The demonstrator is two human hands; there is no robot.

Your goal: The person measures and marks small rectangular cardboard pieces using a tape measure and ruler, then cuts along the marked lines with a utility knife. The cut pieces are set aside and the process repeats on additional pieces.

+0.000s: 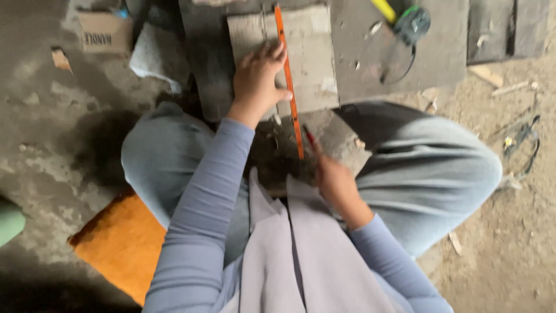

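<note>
Overhead, left hand (256, 78) pinning one orange ruler (289, 81), right hand (333, 177) gripping one pencil (309, 138)

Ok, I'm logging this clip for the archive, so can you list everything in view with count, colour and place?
orange ruler: one, orange, lying lengthwise on the board, under the left hand's fingers
board: one, pale grey, on the dark slab ahead of the knees
red pencil: one, red, in the right hand, near the ruler's lower end
tape measure: one, dark with green, upper right on the slab
cardboard box: one, brown, upper left on the floor
orange cushion: one, orange, under the person at lower left
left hand: pressing the ruler
right hand: holding the pencil
</note>
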